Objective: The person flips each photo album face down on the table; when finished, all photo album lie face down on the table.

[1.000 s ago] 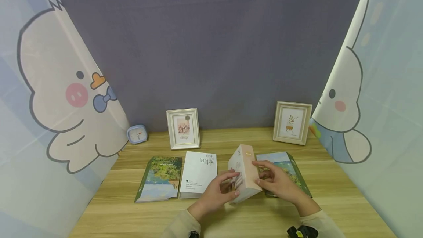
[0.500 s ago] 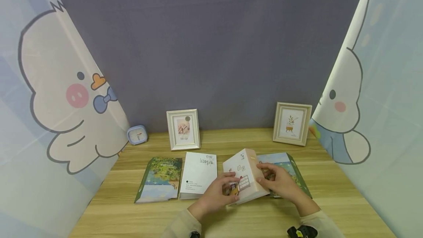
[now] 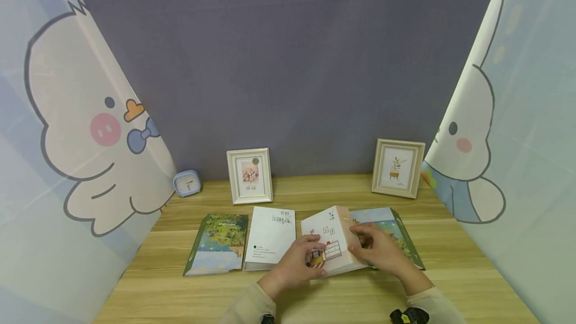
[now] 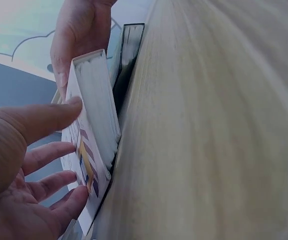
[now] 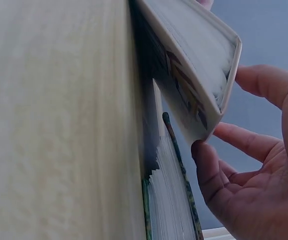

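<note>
My left hand [image 3: 294, 264] lies with straight fingers [image 4: 51, 152] flat against the illustrated cover of the pink book [image 3: 330, 239], thumb reaching to its page edge, so I press it rather than clasp it. My right hand [image 3: 375, 249] meets the book's other side, fingers [image 5: 218, 185] loosely spread, with 1 fingertip at the cover's lower corner; whether any finger curls behind the spine I cannot tell, since the book hides it in the head view. The pink book is tilted, propped between both hands near the front middle of the tabletop [image 3: 450, 264], its right edge leaning over the green book [image 3: 396, 234], most of which my right hand and the pink book cover. In the wrist views only blurred page blocks and cover edges show. To the left lie the white book [image 3: 270, 236] and another landscape book [image 3: 218, 244], side by side. Along the tabletop's back edge stand 2 picture frames [image 3: 249, 175] and a small blue clock [image 3: 186, 182]; its dial is too small to read.
</note>
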The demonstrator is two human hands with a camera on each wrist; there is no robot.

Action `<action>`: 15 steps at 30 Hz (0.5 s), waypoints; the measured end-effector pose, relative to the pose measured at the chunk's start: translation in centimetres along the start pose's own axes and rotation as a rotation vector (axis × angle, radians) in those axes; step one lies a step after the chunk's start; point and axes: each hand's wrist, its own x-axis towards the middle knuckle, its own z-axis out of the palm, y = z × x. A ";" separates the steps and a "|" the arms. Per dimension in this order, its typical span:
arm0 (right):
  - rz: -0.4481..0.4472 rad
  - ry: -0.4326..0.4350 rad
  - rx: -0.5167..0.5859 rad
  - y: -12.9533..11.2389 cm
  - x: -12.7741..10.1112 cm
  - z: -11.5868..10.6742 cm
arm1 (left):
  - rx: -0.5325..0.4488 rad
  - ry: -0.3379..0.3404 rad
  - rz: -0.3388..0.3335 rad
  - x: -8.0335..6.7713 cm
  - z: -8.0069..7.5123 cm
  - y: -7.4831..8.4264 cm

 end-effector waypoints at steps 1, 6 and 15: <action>0.000 -0.001 -0.013 0.0 0.0 0.1 | 0.010 0.003 0.002 0.0 0.0 0.0; -0.044 -0.014 -0.054 0.2 0.0 0.3 | 0.047 0.017 -0.012 0.2 0.1 -0.1; -0.090 -0.109 -0.018 0.2 -0.1 0.4 | 0.076 0.030 -0.028 -0.1 -0.3 -0.1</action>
